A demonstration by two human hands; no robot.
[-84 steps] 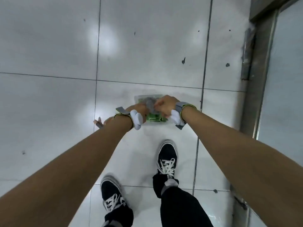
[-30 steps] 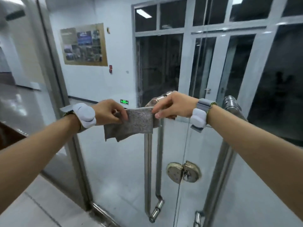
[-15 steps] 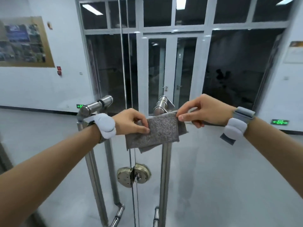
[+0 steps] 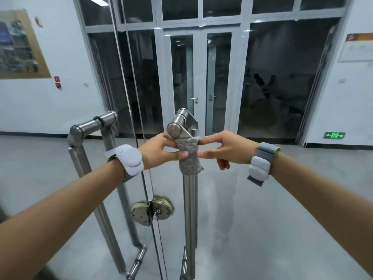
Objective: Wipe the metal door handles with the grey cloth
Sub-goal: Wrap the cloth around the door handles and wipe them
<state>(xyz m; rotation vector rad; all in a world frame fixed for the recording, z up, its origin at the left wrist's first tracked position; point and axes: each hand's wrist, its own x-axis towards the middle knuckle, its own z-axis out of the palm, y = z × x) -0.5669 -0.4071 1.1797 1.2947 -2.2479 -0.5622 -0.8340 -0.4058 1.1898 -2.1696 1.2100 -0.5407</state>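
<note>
Grey cloth (image 4: pixel 188 158) now wrapped around tubular steel handle (image 4: pixel 189 209) by both hands.

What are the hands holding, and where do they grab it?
Both hands hold the grey cloth, wrapped around the top of the right door handle. The left hand grips its left side; the right hand pinches its right edge.

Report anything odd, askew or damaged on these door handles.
One oddity: a dark band looped around the left handle's top crossbar. The grey cloth wraps the right handle; no damage shows.
</note>
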